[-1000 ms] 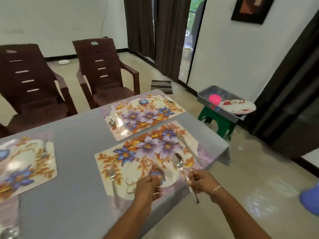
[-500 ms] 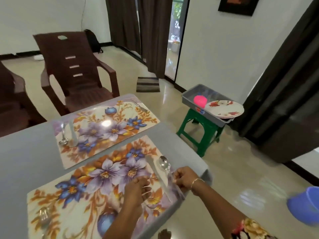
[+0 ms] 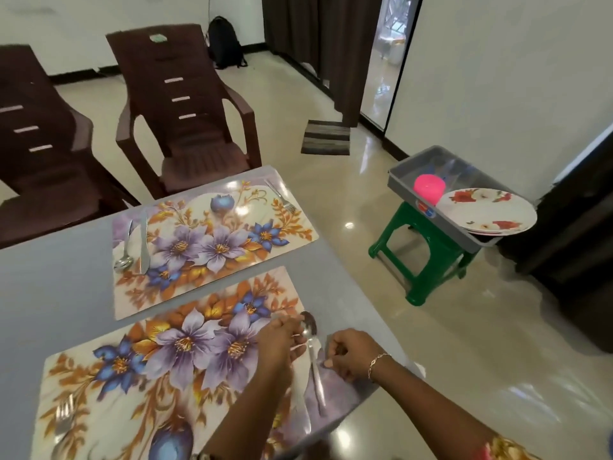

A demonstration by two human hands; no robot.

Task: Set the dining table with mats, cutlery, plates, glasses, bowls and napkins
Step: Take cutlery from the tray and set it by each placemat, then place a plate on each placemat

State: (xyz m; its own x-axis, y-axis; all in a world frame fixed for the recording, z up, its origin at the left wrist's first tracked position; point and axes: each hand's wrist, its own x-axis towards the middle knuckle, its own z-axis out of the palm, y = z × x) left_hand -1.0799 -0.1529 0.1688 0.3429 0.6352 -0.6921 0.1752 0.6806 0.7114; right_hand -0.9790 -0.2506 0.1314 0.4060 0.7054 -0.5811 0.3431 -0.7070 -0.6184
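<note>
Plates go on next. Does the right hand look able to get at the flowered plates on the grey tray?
Probably not. The plates sit on the tray on the green stool, across open floor from the table, while the right hand is at the spoon. Nothing blocks it.

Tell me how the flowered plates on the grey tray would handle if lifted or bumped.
The flowered plates look rigid and glossy, so probably slippery to grip. They overhang the rim of the grey tray, so a bump might tip them off onto the hard floor.
</note>
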